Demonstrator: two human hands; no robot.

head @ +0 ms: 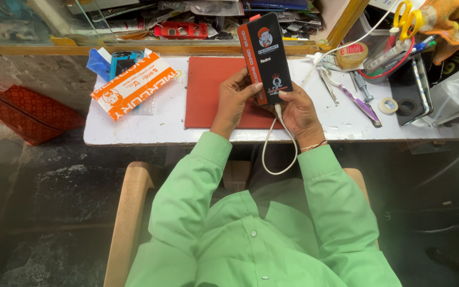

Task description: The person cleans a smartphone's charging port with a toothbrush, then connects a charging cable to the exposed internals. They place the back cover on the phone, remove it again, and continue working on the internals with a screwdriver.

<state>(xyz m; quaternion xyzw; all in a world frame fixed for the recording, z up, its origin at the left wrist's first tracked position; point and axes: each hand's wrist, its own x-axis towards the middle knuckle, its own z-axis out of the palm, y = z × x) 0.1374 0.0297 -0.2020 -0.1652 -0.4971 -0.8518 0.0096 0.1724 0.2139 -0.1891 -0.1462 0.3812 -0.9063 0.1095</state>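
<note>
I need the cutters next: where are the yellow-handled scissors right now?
In the head view, the yellow-handled scissors stand at the top right, handles up, in the clear tool tray beyond the round tape tin, well clear of both hands.

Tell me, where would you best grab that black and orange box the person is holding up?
Probably the box by its long narrow edges near the lower end, coming from both sides, as the left hand and right hand do. It is slim and tall, and a white cable hangs below it.
</note>
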